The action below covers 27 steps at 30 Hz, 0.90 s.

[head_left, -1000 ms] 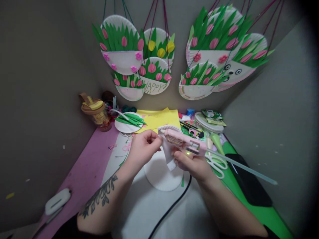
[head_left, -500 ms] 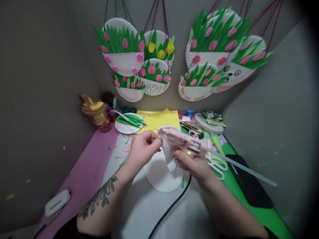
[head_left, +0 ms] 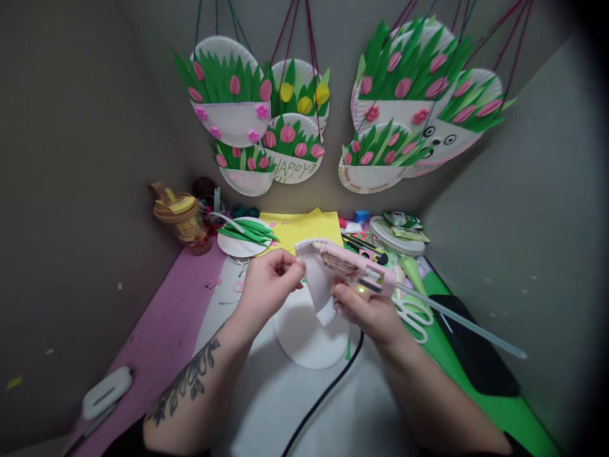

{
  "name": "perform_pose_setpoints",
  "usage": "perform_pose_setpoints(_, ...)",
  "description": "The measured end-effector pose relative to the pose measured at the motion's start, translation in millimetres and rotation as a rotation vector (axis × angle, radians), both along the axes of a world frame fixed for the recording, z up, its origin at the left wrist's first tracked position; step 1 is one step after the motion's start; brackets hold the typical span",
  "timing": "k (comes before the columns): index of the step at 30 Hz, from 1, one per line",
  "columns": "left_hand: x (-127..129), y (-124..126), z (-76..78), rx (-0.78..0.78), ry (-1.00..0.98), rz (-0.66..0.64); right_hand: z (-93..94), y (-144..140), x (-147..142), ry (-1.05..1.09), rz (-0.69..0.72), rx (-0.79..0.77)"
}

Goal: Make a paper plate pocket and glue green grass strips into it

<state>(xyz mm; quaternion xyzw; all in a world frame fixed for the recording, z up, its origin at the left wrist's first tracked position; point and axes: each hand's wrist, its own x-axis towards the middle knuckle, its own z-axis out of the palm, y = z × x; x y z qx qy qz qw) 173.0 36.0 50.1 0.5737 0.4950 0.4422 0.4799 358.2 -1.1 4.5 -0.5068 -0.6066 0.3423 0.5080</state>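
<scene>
Pinched between the fingers of my left hand (head_left: 272,282) is the edge of a cut piece of white paper plate (head_left: 318,285), held up and tilted. My right hand (head_left: 368,311) is wrapped round the handle of a pink hot glue gun (head_left: 359,270). A green light glows on the gun, and a long clear glue stick (head_left: 466,320) sticks out of its back. The nozzle is at the upper rim of the cut piece; I cannot tell whether it touches. Below lies a whole white paper plate (head_left: 309,346) on the table.
White-handled scissors (head_left: 413,317) and a black phone-like slab (head_left: 476,349) lie on the right. Green paper leaves (head_left: 252,231) rest on a plate at the back left, near a brown-lidded cup (head_left: 183,219). The gun's black cord (head_left: 328,393) runs toward me. Decorated plates (head_left: 233,124) hang above.
My left hand and the cut plate piece have shifted slightly left, and the piece's inner face shows more. The glue gun stays nearly in place at its rim. The whole view has shifted slightly.
</scene>
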Motion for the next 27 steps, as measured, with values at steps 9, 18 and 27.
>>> perform_pose_setpoints(9, -3.3, 1.7, -1.2, 0.040, 0.033, 0.029, 4.5, 0.0, -0.9, -0.007, -0.022, -0.007)
perform_pose_setpoints(18, -5.4, 2.8, 1.7, 0.025, 0.041, 0.072, 8.7, 2.1, -1.7, -0.033, -0.079, 0.016)
perform_pose_setpoints(27, -9.1, 4.6, 2.8, 0.037, 0.009, 0.094, 7.6, 3.2, 0.2, -0.043, -0.087, -0.024)
